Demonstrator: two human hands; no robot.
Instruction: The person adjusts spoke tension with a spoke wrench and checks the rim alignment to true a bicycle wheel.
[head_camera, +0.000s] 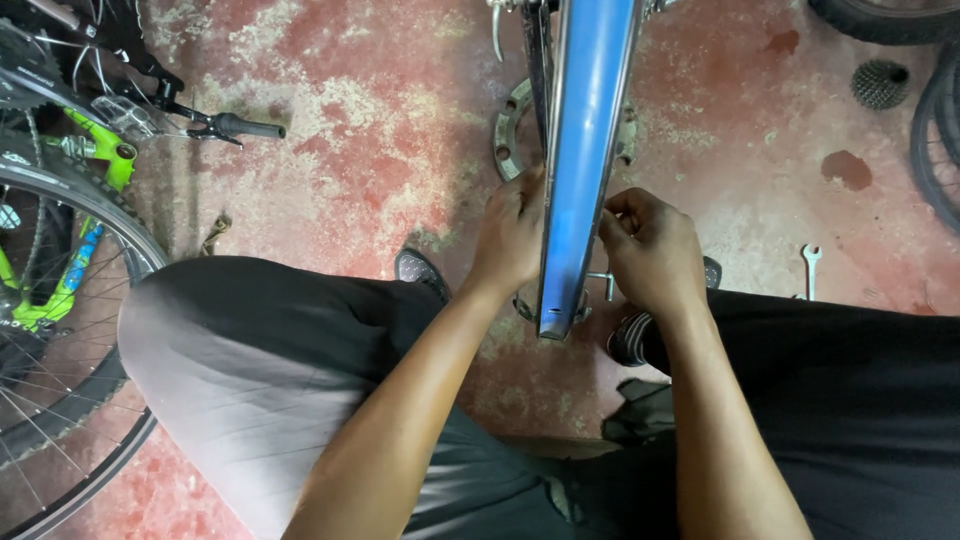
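Hands gripped a long blue metal bicycle tube (580, 150) between the knees: left hand (512, 235) closed on its side, right hand (650, 250) pinching a small fitting; sweaty fingers might slip off.

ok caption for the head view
Both hands, left hand and right hand, grip a blue bike frame tube.

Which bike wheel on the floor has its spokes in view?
The left wheel, beside the green bike frame: its thin spokes fan out plainly. The tyres at the right edge show only rubber.
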